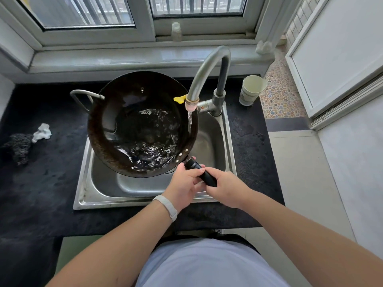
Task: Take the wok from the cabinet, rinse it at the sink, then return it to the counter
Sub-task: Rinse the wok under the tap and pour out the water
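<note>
Two small things lie on the black stone counter (51, 183) well to the left of the stainless steel sink (116, 200): a dark wire scouring pad (17, 147) and, touching it, a crumpled white scrap of paper or cloth (42, 132). Over the sink's left half we see the task's thing, a broad round wok of blackened iron (116, 129). It seems tipped toward us, with water pooled and rippling in its near side. Whether its underside touches the sink's rim we cannot tell. Its grey wire loop handle (83, 96) juts past the sink's far left corner, and its straight black stick handle (208, 179) points toward us over the sink's near edge. We judge the wok heavy and stiff, heavier with water inside, and probably slick where it is wet. The stick handle looks like the place to hold it, with the loop as a second hold if the load tips. Both hands are clamped on that handle, side by side and nearly touching. The left hand (182, 187), above a white wristband (167, 206), curls round the part nearest the bowl, and the right hand (226, 189) grips the outer end. The wok therefore lies ahead and to the left of both hands. At the sink's far right corner a curved grey metal tap (207, 69) sends a thin stream of water (189, 123) down at the wok's right rim. Just right of the sink stands a white paper cup (250, 90).
</note>
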Tool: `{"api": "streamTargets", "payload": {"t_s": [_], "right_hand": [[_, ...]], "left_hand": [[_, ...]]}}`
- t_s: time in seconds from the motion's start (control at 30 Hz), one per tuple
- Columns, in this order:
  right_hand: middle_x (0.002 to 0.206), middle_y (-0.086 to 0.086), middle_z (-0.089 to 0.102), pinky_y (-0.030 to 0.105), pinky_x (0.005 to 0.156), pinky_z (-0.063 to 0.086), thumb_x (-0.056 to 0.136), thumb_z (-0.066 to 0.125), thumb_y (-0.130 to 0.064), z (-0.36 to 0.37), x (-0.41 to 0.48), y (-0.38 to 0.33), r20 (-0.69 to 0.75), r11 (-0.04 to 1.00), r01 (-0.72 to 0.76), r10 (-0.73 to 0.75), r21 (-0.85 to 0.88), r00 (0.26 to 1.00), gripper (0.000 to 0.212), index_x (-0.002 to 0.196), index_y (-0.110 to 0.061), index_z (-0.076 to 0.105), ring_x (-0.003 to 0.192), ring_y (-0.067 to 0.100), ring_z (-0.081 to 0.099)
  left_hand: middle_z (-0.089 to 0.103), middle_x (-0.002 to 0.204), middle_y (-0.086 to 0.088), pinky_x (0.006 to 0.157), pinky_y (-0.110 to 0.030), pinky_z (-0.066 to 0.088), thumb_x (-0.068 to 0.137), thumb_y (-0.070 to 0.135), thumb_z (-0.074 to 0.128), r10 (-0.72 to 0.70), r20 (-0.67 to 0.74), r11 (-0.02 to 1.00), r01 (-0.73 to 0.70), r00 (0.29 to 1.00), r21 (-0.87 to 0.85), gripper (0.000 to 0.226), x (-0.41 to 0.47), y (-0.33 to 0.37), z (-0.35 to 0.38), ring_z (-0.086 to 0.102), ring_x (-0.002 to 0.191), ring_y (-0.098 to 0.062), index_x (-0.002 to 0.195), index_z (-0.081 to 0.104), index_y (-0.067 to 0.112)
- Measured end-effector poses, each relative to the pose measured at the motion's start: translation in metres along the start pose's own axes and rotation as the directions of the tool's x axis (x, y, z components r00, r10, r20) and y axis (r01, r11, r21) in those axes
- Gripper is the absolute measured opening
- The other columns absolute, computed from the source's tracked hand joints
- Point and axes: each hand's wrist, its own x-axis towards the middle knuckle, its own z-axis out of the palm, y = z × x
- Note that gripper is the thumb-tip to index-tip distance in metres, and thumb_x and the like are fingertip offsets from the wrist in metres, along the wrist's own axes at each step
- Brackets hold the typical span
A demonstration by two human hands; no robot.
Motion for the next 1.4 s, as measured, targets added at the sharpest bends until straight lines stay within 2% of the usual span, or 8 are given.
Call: {"api": "streamTargets", "payload": {"t_s": [0.1,0.23,0.37,0.5,0.7,0.97,1.2,1.4], "right_hand": [[0.077,0.0,0.069,0.037,0.053,0.05,0.088,0.059,-0.021,-0.007,0.005,0.001,-0.019,0.998,0.013,-0.014,-0.06,1.0,0.054,0.137,-0.041,0.051,0.055,0.019,0.058],[0.076,0.003,0.066,0.037,0.054,0.047,0.091,0.058,-0.024,-0.013,0.008,0.004,-0.064,0.988,0.026,-0.036,-0.152,0.997,0.057,0.144,-0.037,0.044,0.056,0.023,0.056],[0.082,0.01,0.067,0.037,0.059,0.048,0.093,0.059,-0.027,-0.018,0.012,0.003,-0.112,0.962,0.039,-0.072,-0.271,0.991,0.057,0.148,-0.029,0.042,0.062,0.028,0.053],[0.087,0.013,0.07,0.039,0.063,0.051,0.094,0.058,-0.028,-0.021,0.012,0.001,-0.141,0.945,0.033,-0.083,-0.326,0.987,0.057,0.148,-0.026,0.042,0.071,0.035,0.061],[0.089,0.009,0.07,0.04,0.066,0.052,0.094,0.054,-0.028,-0.017,0.008,-0.004,-0.193,0.893,-0.009,-0.088,-0.45,0.977,0.054,0.146,-0.022,0.041,0.078,0.035,0.065],[0.089,0.007,0.071,0.038,0.067,0.053,0.095,0.054,-0.03,-0.012,0.001,0.001,-0.197,0.918,-0.028,-0.055,-0.396,0.979,0.054,0.147,-0.024,0.04,0.073,0.028,0.063],[0.08,0.006,0.068,0.033,0.057,0.047,0.091,0.057,-0.027,-0.016,-0.004,0.002,-0.163,0.955,-0.016,-0.034,-0.295,0.986,0.056,0.145,-0.03,0.044,0.064,0.025,0.058],[0.077,-0.002,0.068,0.034,0.054,0.05,0.086,0.06,-0.023,-0.017,-0.008,-0.003,-0.108,0.995,-0.02,0.009,-0.097,0.994,0.045,0.127,-0.04,0.055,0.061,0.021,0.062]], "left_hand": [[0.062,0.101,-0.012,0.085,-0.046,0.055,0.094,-0.011,0.05,-0.002,0.012,1.0,0.002,1.0,-0.004,0.035,0.005,0.006,0.008,0.065,0.091,-0.028,0.116,0.048,0.015],[0.063,0.101,-0.011,0.073,-0.04,0.058,0.094,-0.013,0.046,0.001,0.035,1.0,-0.001,0.999,-0.004,0.037,0.01,0.01,0.016,0.066,0.088,-0.026,0.119,0.048,0.016],[0.064,0.102,-0.011,0.072,-0.038,0.058,0.095,-0.013,0.044,0.005,0.054,1.0,-0.005,0.999,-0.006,0.039,0.015,0.017,0.024,0.066,0.087,-0.026,0.125,0.045,0.013],[0.065,0.101,-0.01,0.058,-0.032,0.058,0.095,-0.012,0.043,-0.007,0.068,1.0,0.009,0.998,-0.027,0.04,0.018,0.02,0.027,0.067,0.084,-0.025,0.127,0.044,0.013],[0.067,0.1,-0.011,0.062,-0.036,0.059,0.095,-0.01,0.041,-0.028,0.112,0.998,0.034,0.993,-0.052,0.038,0.021,0.022,0.027,0.069,0.083,-0.027,0.125,0.046,0.012],[0.068,0.098,-0.009,0.079,-0.039,0.055,0.095,-0.01,0.043,-0.059,0.151,0.998,0.064,0.987,-0.028,0.034,0.018,0.017,0.023,0.07,0.084,-0.025,0.12,0.047,0.013],[0.067,0.097,-0.008,0.059,-0.031,0.058,0.095,-0.01,0.046,-0.05,0.142,0.997,0.057,0.989,-0.045,0.033,0.011,0.011,0.025,0.069,0.082,-0.022,0.12,0.045,0.011],[0.065,0.098,-0.008,0.066,-0.032,0.06,0.097,-0.007,0.049,-0.009,0.132,0.997,0.019,0.991,-0.077,0.039,0.005,0.005,0.019,0.068,0.085,-0.021,0.129,0.046,0.013]]}}
